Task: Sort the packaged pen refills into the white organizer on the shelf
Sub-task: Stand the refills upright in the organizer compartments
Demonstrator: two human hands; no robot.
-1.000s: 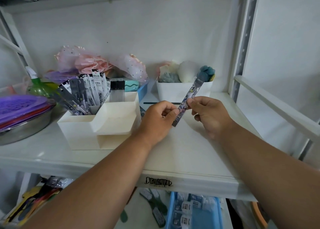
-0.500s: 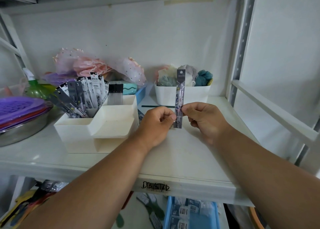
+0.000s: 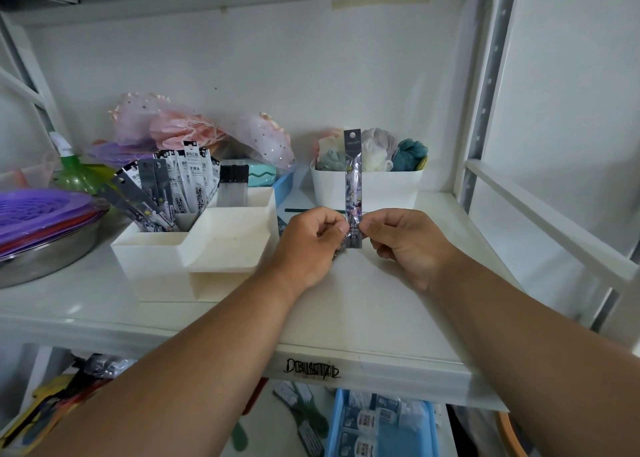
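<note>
— What do we have in our hands?

— One packaged refill, standing upright above the shelf. Our left hand and our right hand are close together, each pinching the packet's lower part between thumb and fingers, the left from the left edge, the right from the right edge. The top end with its hang hole points straight up, in front of the white bin.

— And where do we see the organizer?

— The white organizer sits on the shelf just to the left of our left hand, apart from it. Its back left compartment holds a bunch of refill packets leaning at different angles; a few clear packets stand in the compartment behind the tray. The front tray section looks bare.

— What else do we see around us?

— The bin holds bath sponges in grey, white and teal. At the far left a metal bowl carries purple plates, with a green bottle behind. Pink mesh bags lie behind the organizer. Below the shelf a blue tray holds more packets.
</note>
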